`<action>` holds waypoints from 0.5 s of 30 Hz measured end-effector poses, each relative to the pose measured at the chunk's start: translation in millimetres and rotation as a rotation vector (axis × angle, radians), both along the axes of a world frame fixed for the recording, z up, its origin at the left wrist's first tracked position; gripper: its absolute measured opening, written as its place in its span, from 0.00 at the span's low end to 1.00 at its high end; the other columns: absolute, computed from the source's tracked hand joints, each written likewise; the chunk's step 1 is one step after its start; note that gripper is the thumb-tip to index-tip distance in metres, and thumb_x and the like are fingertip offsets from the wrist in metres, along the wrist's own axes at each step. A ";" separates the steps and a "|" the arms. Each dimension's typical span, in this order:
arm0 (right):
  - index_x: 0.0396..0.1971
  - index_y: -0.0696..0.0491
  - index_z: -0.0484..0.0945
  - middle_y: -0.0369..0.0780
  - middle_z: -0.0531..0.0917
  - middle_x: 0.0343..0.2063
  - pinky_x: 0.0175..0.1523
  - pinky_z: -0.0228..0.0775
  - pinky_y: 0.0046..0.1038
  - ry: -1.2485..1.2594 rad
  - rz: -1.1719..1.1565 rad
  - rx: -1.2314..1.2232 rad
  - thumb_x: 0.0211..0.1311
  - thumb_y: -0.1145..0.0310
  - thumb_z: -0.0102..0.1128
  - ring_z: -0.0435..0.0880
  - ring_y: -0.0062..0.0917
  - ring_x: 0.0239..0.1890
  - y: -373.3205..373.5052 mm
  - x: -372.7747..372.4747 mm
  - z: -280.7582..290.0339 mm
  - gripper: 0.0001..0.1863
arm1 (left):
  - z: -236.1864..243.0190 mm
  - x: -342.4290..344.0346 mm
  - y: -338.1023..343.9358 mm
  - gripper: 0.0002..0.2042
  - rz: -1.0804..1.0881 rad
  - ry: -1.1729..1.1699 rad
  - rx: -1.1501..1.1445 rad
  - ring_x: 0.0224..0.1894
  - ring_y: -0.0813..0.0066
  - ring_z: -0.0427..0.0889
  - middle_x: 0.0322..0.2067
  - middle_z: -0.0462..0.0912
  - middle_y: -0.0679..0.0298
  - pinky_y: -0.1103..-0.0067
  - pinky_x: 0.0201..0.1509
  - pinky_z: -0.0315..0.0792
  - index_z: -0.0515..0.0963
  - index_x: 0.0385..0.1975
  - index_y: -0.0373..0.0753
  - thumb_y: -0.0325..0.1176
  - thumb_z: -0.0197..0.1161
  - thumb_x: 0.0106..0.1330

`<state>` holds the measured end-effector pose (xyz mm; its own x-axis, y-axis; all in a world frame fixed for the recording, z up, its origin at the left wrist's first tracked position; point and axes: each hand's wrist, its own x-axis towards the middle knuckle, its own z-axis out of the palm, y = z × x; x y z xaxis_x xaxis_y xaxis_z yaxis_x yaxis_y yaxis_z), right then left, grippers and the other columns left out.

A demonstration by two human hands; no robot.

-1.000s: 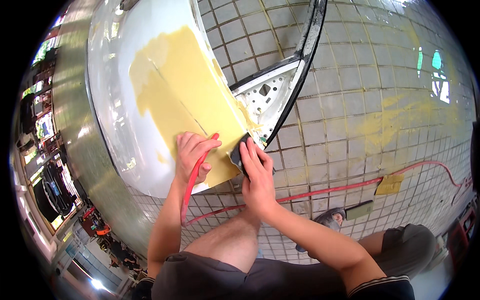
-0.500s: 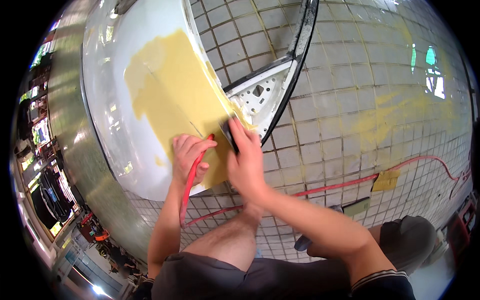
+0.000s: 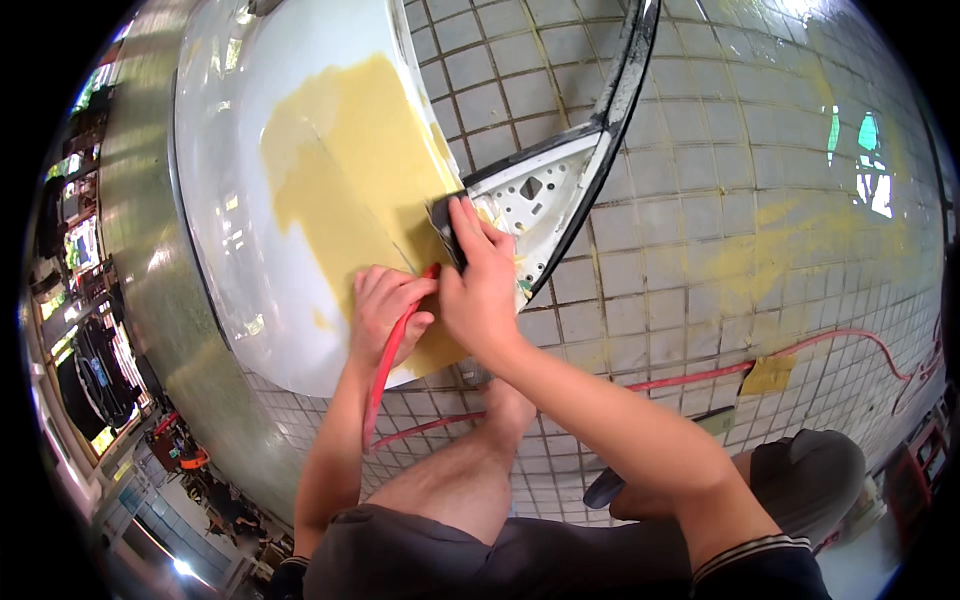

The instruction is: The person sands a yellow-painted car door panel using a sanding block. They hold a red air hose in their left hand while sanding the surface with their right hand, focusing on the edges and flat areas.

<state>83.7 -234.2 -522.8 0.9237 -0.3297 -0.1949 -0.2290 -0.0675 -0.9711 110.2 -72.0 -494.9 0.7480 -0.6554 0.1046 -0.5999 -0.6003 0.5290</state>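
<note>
A white car door (image 3: pixel 235 290) lies on the floor with a broad yellow filler patch (image 3: pixel 345 150) along its window-side edge. My right hand (image 3: pixel 482 285) grips a dark sanding block (image 3: pixel 443 218), whose grey sandpaper sticks out at the side, and presses it on the filler by that edge. Beside it, my left hand (image 3: pixel 385 308) is closed around the end of a red hose (image 3: pixel 380 380) and rests on the patch. The hose's open tip points toward the sanding block. Just right of the block is the door's white triangular corner (image 3: pixel 552 200), pierced with holes and edged by a black frame.
The red hose runs across the tiled floor (image 3: pixel 700 270) to the right, past a yellow-brown piece of card or paper (image 3: pixel 769 374) and a greenish flat object (image 3: pixel 716 421). My bent knee (image 3: pixel 808 480) is at lower right. Yellow residue marks the tiles.
My right hand has slid the sanding block away from me and slightly left along the door's edge. The door sits slightly farther right in view. My left hand still holds the hose.
</note>
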 end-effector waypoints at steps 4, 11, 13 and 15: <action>0.71 0.57 0.72 0.50 0.80 0.64 0.70 0.69 0.41 0.097 0.169 0.016 0.52 0.87 0.55 0.75 0.48 0.60 -21.5 -55.0 2.6 0.40 | 2.9 -0.5 10.0 0.14 -0.007 -0.004 0.035 0.41 0.64 0.77 0.38 0.82 0.66 0.66 0.50 0.64 0.85 0.45 0.45 0.48 0.62 0.73; 0.72 0.57 0.70 0.57 0.78 0.64 0.71 0.67 0.40 0.111 0.000 -0.063 0.56 0.85 0.56 0.74 0.52 0.63 17.4 20.0 5.5 0.38 | 2.8 -0.3 5.4 0.12 0.022 -0.018 0.040 0.42 0.64 0.78 0.37 0.82 0.67 0.67 0.50 0.65 0.85 0.44 0.45 0.36 0.69 0.61; 0.72 0.57 0.70 0.55 0.76 0.67 0.71 0.67 0.41 -0.029 0.041 -0.077 0.55 0.85 0.57 0.73 0.53 0.64 3.7 5.3 -4.7 0.39 | 5.8 3.6 5.4 0.14 0.007 -0.008 0.020 0.42 0.64 0.78 0.37 0.82 0.67 0.66 0.50 0.66 0.85 0.44 0.45 0.34 0.70 0.58; 0.72 0.56 0.70 0.51 0.76 0.69 0.72 0.68 0.40 0.007 0.139 -0.114 0.53 0.88 0.58 0.73 0.52 0.65 -7.5 -17.7 -1.1 0.41 | 4.3 1.7 10.8 0.12 0.004 -0.001 0.045 0.41 0.63 0.78 0.37 0.82 0.66 0.66 0.51 0.66 0.85 0.45 0.44 0.37 0.67 0.62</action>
<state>65.9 -241.7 -523.9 0.9608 -0.2188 -0.1701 -0.2163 -0.2085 -0.9538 111.9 -61.3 -490.7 0.7503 -0.6567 0.0759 -0.5982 -0.6256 0.5008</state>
